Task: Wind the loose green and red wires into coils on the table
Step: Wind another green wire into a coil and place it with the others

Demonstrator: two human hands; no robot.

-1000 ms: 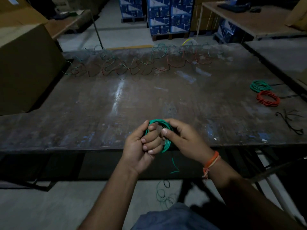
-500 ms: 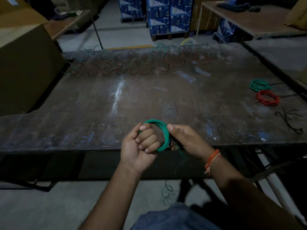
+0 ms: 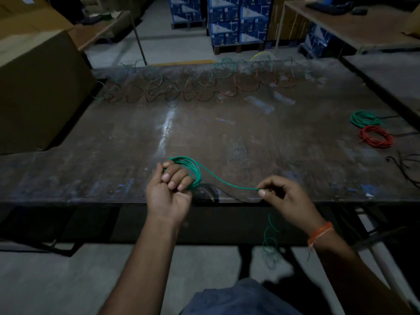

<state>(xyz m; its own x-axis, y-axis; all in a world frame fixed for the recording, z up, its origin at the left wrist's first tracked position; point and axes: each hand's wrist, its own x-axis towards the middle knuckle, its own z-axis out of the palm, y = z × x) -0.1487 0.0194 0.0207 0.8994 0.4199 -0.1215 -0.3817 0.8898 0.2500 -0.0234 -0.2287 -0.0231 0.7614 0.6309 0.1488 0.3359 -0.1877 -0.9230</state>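
Green wire coil (image 3: pixel 189 172) was held wound round curled fingers of left hand (image 3: pixel 169 192), above near table (image 3: pixel 227 137) edge. Free strand (image 3: pixel 229 184) was stretched rightward from coil, pinched at right hand (image 3: pixel 280 196). Remaining slack was left hanging below right hand, off table edge.

Dark table (image 3: pixel 227 137) looks like worn metal, scuffed with a dull sheen, though the light's poor. Green wire (image 3: pixel 227 183) is smooth, plastic-coated. Matt cardboard box (image 3: pixel 38 92) on the left.
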